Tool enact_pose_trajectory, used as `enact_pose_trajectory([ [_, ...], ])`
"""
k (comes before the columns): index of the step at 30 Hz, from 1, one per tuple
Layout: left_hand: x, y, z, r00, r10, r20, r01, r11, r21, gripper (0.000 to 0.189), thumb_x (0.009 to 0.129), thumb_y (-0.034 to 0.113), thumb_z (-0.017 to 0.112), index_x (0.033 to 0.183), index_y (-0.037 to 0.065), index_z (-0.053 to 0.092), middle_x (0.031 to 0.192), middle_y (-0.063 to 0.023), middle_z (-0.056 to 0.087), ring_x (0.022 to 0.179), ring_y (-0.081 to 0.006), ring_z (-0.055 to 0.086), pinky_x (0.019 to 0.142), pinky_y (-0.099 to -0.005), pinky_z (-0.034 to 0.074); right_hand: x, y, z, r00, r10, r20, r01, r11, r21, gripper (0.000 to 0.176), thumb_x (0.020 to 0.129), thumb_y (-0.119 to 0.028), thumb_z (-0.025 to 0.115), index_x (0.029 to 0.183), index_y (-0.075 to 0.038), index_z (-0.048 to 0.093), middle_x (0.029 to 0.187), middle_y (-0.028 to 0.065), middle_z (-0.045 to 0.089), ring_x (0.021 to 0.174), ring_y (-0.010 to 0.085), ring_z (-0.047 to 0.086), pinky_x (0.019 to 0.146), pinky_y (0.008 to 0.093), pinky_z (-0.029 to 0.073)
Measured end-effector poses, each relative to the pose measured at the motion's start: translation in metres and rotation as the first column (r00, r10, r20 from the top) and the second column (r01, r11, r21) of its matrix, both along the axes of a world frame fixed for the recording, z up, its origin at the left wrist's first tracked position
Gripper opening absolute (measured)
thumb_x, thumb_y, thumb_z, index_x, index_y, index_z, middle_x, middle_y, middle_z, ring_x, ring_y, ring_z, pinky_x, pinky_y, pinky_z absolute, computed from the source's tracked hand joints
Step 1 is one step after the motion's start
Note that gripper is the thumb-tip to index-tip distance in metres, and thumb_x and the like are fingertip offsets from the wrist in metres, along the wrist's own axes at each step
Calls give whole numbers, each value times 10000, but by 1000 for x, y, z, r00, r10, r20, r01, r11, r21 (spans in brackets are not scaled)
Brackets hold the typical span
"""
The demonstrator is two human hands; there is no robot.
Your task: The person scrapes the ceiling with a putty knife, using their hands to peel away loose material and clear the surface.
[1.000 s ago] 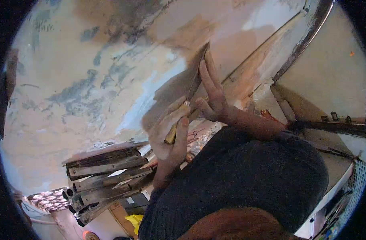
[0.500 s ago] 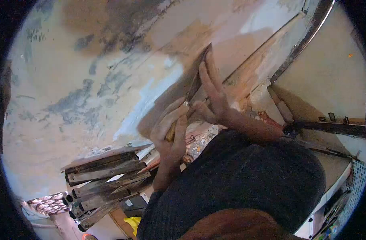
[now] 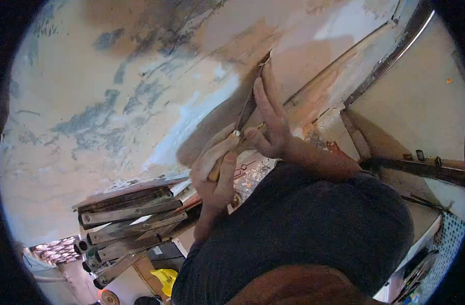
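A putty knife with a wooden handle [image 3: 215, 170] and a long thin blade [image 3: 248, 108] lies against a patchy plastered surface [image 3: 115, 101]. My left hand [image 3: 214, 175] is wrapped around the handle. My right hand [image 3: 270, 124] lies beside the blade with its fingers stretched out and pressed flat along it. The blade's tip reaches up to a brown smeared patch [image 3: 253, 46]. My dark sleeve and torso [image 3: 303, 229] fill the lower middle of the view.
A stack of worn metal bars [image 3: 131, 221] lies below left of my hands. A curved metal rail [image 3: 395, 51] runs along the upper right, with a dark bar [image 3: 420, 168] under it. A yellow object [image 3: 165, 279] sits at the bottom.
The blade has slid a little up the surface with both hands following it. The grip is unchanged, and the view has shifted slightly.
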State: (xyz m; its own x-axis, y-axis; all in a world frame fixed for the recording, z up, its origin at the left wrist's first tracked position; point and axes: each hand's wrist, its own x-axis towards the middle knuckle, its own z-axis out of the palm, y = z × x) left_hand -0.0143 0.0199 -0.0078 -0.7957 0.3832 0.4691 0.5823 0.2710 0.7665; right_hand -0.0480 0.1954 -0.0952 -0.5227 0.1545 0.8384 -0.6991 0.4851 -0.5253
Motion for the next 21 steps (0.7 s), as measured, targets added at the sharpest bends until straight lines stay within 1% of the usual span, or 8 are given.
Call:
enact_pose_trajectory([
  [1,7,-2,-1,999,13,44,-17,997,77,188,901,-5,584,1046,-71,684,1176,-258,655,1121,-318,636,969,-386,479,6,-6,4,998,49,37,-46,997,-63,796,938,-453,558,1463,94,317,1554,370,125,1441,545,139,1169,565,147],
  [5,8,-7,5,995,-14,103,0,990,140,188,902,-2,590,1052,-68,682,1174,-260,655,1112,-317,641,961,-382,483,2,-12,-4,998,54,37,-54,998,-13,812,945,-491,533,1464,95,316,1552,374,125,1443,540,140,1168,565,147],
  [9,-9,18,4,998,-66,1,66,997,41,192,904,12,611,1073,-51,679,1196,-249,649,1102,-300,645,954,-379,487,-4,7,-1,997,-73,20,74,995,-60,828,956,-478,523,1490,94,254,1557,371,111,1448,537,118,1170,562,143],
  [12,-1,18,9,1000,-22,-22,20,997,-73,196,901,2,610,1077,-53,677,1207,-254,642,1096,-309,648,952,-378,490,1,6,4,1000,11,25,-8,994,-109,841,957,-478,522,1491,104,234,1558,376,82,1450,538,104,1170,557,143],
  [14,4,8,8,997,-72,-40,71,997,-6,203,902,-8,606,1087,-53,675,1212,-258,638,1097,-323,649,954,-380,491,6,-2,3,999,31,31,-29,998,-53,840,959,-471,522,1493,106,226,1561,374,69,1452,535,100,1171,553,143],
  [16,7,5,9,996,-35,85,25,993,116,199,896,-26,605,1079,-52,680,1203,-261,639,1096,-334,649,957,-380,488,5,0,4,998,50,31,-50,999,2,840,960,-464,523,1494,108,217,1563,372,56,1454,531,95,1172,549,144],
  [17,2,8,13,999,-32,-21,32,999,11,193,887,-36,615,1065,-46,686,1188,-258,647,1092,-324,652,949,-377,493,5,2,5,999,18,46,-16,1000,-27,833,960,-451,527,1497,103,214,1565,369,54,1457,526,93,1173,544,145],
  [21,-6,31,17,992,-96,-87,95,995,-12,189,903,-6,598,1064,-50,687,1161,-248,660,1112,-311,647,953,-374,488,5,14,8,999,6,49,0,992,-123,820,962,-430,532,1503,95,209,1569,363,48,1461,516,90,1176,537,141],
])
